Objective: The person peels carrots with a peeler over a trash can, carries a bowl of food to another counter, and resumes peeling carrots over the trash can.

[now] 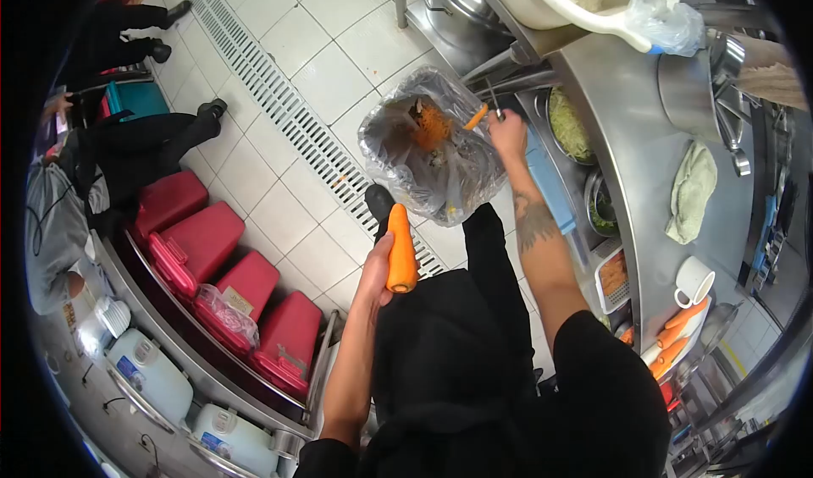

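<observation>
An orange carrot (401,249) is held upright in my left hand (377,268), its thick end toward me, left of my knees. My right hand (508,136) is closed round a small tool (494,104) with a metal end, at the right rim of a bin lined with a clear plastic bag (442,179). A strip of carrot peel (476,117) hangs beside the tool. Inside the bin lies a heap of orange peelings (432,127).
Steel counter (635,139) at right with a green cloth (692,192), a white mug (694,281) and several carrots (669,342). Shredded greens (569,125) sit below it. Red bins (199,239) stand left; people's legs (161,139) show at upper left.
</observation>
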{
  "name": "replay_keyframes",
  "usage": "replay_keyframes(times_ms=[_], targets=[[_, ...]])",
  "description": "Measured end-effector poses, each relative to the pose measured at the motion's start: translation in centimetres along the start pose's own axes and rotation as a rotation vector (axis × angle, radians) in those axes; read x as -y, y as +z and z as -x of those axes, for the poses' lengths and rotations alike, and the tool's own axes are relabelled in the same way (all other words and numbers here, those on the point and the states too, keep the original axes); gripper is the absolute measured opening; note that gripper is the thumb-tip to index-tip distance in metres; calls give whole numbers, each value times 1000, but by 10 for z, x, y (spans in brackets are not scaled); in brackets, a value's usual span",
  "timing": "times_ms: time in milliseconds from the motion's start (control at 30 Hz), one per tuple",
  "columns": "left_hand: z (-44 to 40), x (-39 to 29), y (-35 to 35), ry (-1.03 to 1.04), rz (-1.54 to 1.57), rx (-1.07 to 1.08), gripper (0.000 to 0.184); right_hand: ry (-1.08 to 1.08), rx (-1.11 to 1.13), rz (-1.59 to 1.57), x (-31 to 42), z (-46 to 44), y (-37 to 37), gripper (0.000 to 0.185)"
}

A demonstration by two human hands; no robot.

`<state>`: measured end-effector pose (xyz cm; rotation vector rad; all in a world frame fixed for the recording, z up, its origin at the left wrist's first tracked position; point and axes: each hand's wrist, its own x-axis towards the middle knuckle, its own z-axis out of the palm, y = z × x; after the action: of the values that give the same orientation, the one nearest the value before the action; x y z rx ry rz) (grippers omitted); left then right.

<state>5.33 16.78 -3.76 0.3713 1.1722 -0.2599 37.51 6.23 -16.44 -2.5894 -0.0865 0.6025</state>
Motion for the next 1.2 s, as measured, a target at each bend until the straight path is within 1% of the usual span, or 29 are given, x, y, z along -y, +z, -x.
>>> replay_keyframes(times_ms=[100,133,167,200,233,267,300,367,400,467,533,567,600,633,667,700,767,800,833,900,967,1033,1133,1167,1200], targets=[[-2,-1,-5,-17,15,22,47,-16,34,25,-3,-37,18,46],[-2,-2,-5,-19,23,5,47,-4,109,35,-8,-48,26,47],[-5,-4,-3,30,19,40,48,4,186,45,-13,-61,35,47],[-8,-6,-1,79,18,69,49,18,204,-17,-27,-77,53,45],[-13,-6,1,152,21,77,48,-53,180,15,-19,-74,44,43],[-14,-8,4,168,22,67,47,-52,101,66,-17,-76,48,39],[-15,-14,8,192,18,64,47,-67,67,44,5,-58,30,37],[-16,-23,15,192,70,68,47,-86,-15,61,16,-45,23,35],[-17,-28,19,184,108,91,47,-94,-9,61,18,-36,22,35],[-21,-34,26,210,139,90,47,-96,76,-191,16,-18,19,37],[-30,-38,32,229,180,77,48,-264,203,-49,12,5,17,44],[-38,-38,33,225,189,81,48,-393,121,14,16,31,11,53],[-48,-38,33,232,242,102,48,-399,159,69,25,56,-1,60],[-56,-40,34,239,293,122,49,-358,209,36,33,78,-6,57],[-60,-43,38,212,375,96,50,-299,319,-8,54,107,-28,51],[-67,-45,40,209,379,96,50,-337,375,-24,54,125,-32,42],[-78,-46,39,235,409,81,49,-581,329,-200,57,160,-44,29],[-84,-46,41,258,453,4,48,-623,368,-154,57,172,-50,29],[-82,-48,43,257,453,4,48,-665,404,-108,64,180,-59,28],[-79,-52,44,256,411,63,46,-682,386,-82,60,185,-60,29],[-78,-55,46,255,399,54,46,-698,369,-57,60,185,-61,29],[-77,-55,46,254,383,43,45,-715,396,-14,61,182,-63,28],[-78,-55,44,228,418,42,45,-747,378,-113,58,179,-55,27],[-78,-56,41,247,381,50,44,-743,379,-112,55,179,-52,27],[-79,-56,38,266,345,58,44,-739,404,-177,53,179,-48,26]])
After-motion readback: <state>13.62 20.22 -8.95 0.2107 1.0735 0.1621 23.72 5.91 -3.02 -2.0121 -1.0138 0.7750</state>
